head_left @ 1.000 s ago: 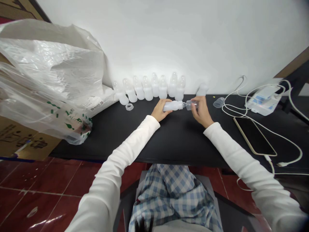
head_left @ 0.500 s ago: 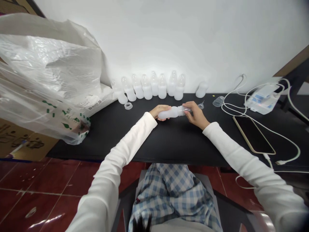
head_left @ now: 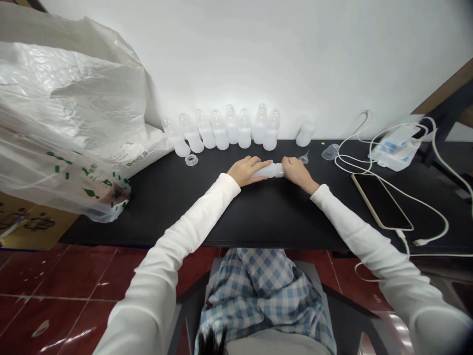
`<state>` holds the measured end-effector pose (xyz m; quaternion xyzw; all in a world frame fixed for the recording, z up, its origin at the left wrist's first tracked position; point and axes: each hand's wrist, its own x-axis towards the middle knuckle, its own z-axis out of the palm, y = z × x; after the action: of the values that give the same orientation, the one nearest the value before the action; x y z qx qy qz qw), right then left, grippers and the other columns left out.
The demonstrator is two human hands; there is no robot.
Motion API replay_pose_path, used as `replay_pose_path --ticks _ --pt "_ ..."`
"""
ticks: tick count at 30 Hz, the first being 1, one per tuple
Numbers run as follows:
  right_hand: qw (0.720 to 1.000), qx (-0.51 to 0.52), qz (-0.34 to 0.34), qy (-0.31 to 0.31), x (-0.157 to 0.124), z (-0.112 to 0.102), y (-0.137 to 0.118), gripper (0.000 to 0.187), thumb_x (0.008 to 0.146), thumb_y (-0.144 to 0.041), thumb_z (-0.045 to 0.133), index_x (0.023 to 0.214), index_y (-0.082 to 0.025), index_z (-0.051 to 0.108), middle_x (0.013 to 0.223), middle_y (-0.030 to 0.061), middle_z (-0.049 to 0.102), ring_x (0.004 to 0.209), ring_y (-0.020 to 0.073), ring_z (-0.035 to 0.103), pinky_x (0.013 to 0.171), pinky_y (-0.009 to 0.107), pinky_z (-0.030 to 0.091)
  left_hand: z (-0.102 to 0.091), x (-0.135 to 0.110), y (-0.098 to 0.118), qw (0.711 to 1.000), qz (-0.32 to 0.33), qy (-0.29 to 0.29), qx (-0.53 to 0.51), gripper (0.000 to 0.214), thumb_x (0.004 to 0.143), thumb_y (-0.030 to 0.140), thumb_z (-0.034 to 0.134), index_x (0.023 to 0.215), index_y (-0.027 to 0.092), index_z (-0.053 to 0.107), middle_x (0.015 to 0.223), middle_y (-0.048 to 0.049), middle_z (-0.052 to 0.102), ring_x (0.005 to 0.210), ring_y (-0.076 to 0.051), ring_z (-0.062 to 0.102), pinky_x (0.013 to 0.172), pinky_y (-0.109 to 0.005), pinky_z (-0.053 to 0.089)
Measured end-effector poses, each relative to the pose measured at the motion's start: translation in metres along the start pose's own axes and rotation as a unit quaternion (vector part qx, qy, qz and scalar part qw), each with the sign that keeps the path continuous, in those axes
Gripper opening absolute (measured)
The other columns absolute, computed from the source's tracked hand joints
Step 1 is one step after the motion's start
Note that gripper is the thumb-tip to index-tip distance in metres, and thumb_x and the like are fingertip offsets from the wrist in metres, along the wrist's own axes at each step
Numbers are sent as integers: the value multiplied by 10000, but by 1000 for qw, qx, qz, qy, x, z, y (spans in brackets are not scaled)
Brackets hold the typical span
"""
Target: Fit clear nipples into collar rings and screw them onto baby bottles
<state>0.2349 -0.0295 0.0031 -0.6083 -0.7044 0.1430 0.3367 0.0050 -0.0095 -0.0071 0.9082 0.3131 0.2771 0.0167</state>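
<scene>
A frosted plastic baby bottle (head_left: 269, 170) lies on its side between my hands, just above the black tabletop (head_left: 273, 217). My left hand (head_left: 246, 171) wraps its wide base end, and my right hand (head_left: 294, 170) closes over its neck end, hiding the neck. Several similar bottles (head_left: 221, 130) stand in a row against the wall behind. A lone bottle (head_left: 305, 134) stands to their right. Near my right hand lies a small clear funnel-shaped piece (head_left: 303, 159), with a clear cup (head_left: 330, 152) beyond it. A clear ring (head_left: 191, 159) lies near the row's left end.
A large plastic bag (head_left: 66, 108) bulges over the table's left end, above a cardboard box (head_left: 33, 222). On the right sit a white electronic device (head_left: 395, 148) and a phone (head_left: 380, 202) among white cables. The table's front edge overhangs a red floor.
My hands have moved closer together around the bottle, and my right hand now covers its neck. The clear piece seen at the neck earlier no longer shows there.
</scene>
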Motion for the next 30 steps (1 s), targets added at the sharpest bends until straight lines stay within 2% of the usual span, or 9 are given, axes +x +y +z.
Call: replay_pose_path --ticks 4,7,10,12,14,18,21,27,30 --pt "998 52 -34 16 -6 -10 -5 463 1058 -552 271 824 -257 539 613 39 597 612 227 601 663 364 479 -1 3 5 988 -91 35 -122 541 833 559 783 1272 250 714 1160 -83 741 1058 -246 715 969 -378 580" --pt "988 27 -134 66 -12 -15 -7 390 1011 -579 358 979 -248 562 865 79 690 759 236 644 713 359 488 -6 9 9 923 -217 -24 -317 482 862 572 731 1165 197 742 1005 -71 777 841 -218 734 715 -325 587" --pt "985 -25 -160 62 -16 -17 -8 295 959 -504 416 876 -248 537 803 76 667 688 227 611 663 345 446 -10 12 10 859 -269 -111 -421 504 886 562 698 1192 163 730 804 -58 756 621 -182 681 513 -277 485" --pt "988 -37 -121 85 -15 -16 -9 238 937 -440 428 807 -251 493 728 53 630 644 215 576 644 337 419 -10 11 11 875 -255 -93 -401 470 859 522 745 1183 181 737 867 -55 769 703 -194 710 568 -282 520" --pt "994 -10 -57 92 -12 -14 -9 240 926 -397 433 735 -252 437 660 28 576 613 198 532 619 327 402 -6 8 14 923 -210 -32 -321 435 828 489 793 1165 217 748 1036 -51 781 905 -221 739 746 -312 584" --pt "989 132 72 -10 -5 -10 -3 387 936 -450 449 621 -256 334 521 -12 429 530 159 428 507 300 350 5 3 21 986 -121 39 -110 533 794 522 839 1239 248 733 1159 -83 755 1088 -261 724 932 -345 578" --pt "979 192 62 1 -4 -12 -1 433 944 -585 491 680 -255 401 532 -31 434 524 144 417 482 285 334 8 5 21 986 -127 58 -93 539 808 529 828 1256 248 717 1177 -85 746 1104 -261 719 957 -350 568" --pt "961 273 -10 29 -14 -14 -11 590 810 -824 601 1008 -272 530 660 -31 490 526 142 444 457 288 353 2 11 10 926 -237 5 -295 376 902 444 742 1175 187 717 1177 -57 766 1072 -223 717 946 -327 553" --pt "951 309 12 30 -15 -9 -13 634 750 -873 630 949 -284 503 622 -57 416 462 113 344 401 281 284 1 10 11 952 -209 12 -222 425 869 454 784 1208 209 705 1222 -60 748 1116 -240 705 969 -327 533"
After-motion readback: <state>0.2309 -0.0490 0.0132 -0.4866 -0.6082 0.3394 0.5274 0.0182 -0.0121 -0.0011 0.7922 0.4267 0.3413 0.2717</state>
